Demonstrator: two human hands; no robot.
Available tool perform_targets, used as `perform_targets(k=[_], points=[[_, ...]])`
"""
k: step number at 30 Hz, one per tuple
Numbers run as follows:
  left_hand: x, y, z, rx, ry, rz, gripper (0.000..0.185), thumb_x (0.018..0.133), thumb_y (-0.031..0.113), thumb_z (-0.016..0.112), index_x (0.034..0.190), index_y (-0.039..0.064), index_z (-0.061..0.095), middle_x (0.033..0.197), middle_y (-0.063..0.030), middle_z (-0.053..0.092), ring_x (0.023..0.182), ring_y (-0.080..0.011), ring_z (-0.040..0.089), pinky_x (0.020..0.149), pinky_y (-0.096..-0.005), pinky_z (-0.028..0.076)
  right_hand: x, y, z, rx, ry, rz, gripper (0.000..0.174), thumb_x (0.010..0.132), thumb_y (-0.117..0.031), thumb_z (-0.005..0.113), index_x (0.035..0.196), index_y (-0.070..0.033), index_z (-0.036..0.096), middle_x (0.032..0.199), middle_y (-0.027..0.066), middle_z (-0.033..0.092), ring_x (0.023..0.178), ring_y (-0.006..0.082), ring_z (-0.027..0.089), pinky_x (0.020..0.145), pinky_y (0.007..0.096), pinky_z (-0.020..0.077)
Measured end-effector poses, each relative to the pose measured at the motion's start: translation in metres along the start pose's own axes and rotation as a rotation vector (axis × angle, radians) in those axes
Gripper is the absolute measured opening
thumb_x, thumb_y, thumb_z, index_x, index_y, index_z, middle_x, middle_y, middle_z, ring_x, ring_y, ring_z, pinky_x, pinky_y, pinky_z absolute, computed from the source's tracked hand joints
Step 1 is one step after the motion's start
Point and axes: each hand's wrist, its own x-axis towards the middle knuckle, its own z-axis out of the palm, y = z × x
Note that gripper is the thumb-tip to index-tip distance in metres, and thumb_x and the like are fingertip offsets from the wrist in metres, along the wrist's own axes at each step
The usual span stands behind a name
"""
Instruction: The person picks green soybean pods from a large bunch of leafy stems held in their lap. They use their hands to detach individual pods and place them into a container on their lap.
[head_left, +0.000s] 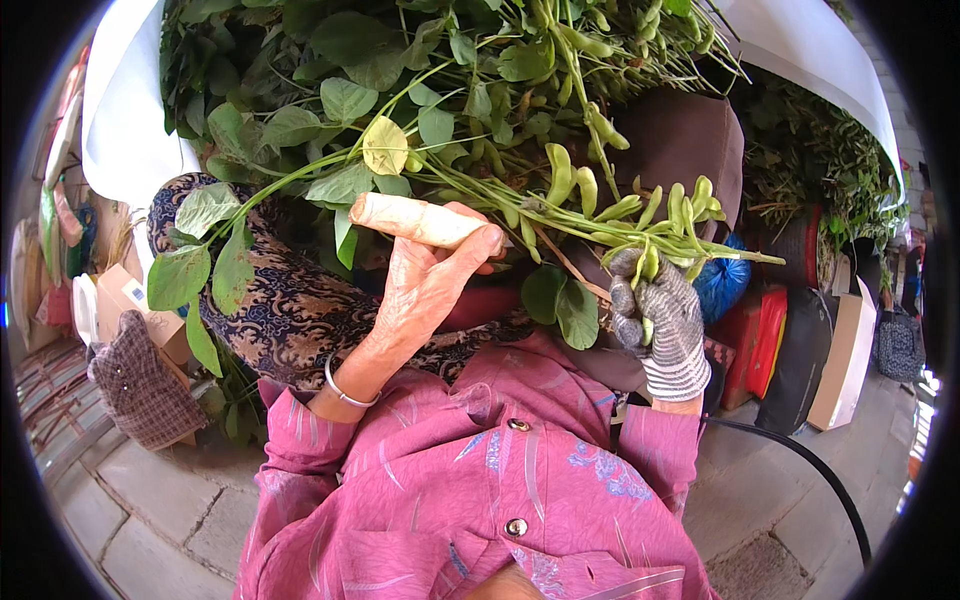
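My left hand (420, 277) is bare, and a beige wrap (416, 219) covers its index finger. Its thumb is bent in against the fingers beside the soybean stalk; whether anything is pinched there is hidden. My right hand (656, 319), in a grey-and-white striped knit glove, is closed around pods of a soybean plant (592, 225) near its cut stem end. Plump green pods (559, 174) hang along the stems, which slant up left across my lap to broad leaves (180, 276). One yellowed leaf (385, 145) lies over the stems.
A large heap of leafy soybean plants (352, 45) fills the space before me, beside white sheeting (124, 112). At left are a cardboard box (139, 300) and checked cloth (142, 382). At right are a brown cloth (682, 142), blue bundle (724, 277), boxes (844, 360) and black cable (817, 461).
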Motion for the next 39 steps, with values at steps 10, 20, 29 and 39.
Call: perform_targets(k=[10,20,29,39], points=[[0.009,-0.006,0.004,-0.300,0.121,-0.061,0.015,0.091,0.014,0.065,0.102,0.007,0.059,0.093,0.0008,0.064,0.087,-0.0087,0.062,0.071,-0.0245,0.054,0.000,0.006,-0.002,-0.048,-0.075,-0.105,0.051,0.087,-0.029,0.062,0.124,0.005,0.051,0.071,0.0025,0.055,0.046,0.0057,0.044,0.041,0.0175,0.0327],[0.015,-0.008,-0.002,-0.321,0.077,-0.040,0.013,0.090,0.008,0.064,0.098,0.001,0.057,0.090,-0.0053,0.064,0.081,-0.0147,0.066,0.067,-0.0272,0.056,-0.006,0.008,-0.005,-0.151,-0.066,-0.060,0.045,0.092,-0.031,0.054,0.120,0.004,0.056,0.067,-0.0019,0.054,0.051,0.0046,0.043,0.046,0.0179,0.0313],[0.010,0.033,-0.005,0.600,-0.123,0.637,0.014,0.081,0.005,0.069,0.093,0.001,0.063,0.103,-0.0136,0.064,0.097,-0.0250,0.062,0.083,-0.0333,0.050,-0.018,0.011,-0.021,-0.094,0.079,-0.024,0.040,0.092,-0.027,0.057,0.115,0.005,0.056,0.072,0.0060,0.060,0.051,0.0089,0.050,0.046,0.0191,0.0394],[0.032,0.024,0.031,1.124,-0.350,0.782,0.029,0.070,0.017,0.066,0.095,0.006,0.056,0.113,-0.0185,0.055,0.103,-0.0344,0.055,0.092,-0.0426,0.040,-0.049,0.034,-0.123,-0.042,0.705,-0.334,0.033,0.094,-0.026,0.053,0.114,-0.003,0.063,0.057,-0.0045,0.042,0.038,0.0047,0.031,0.035,0.0203,0.0228]])
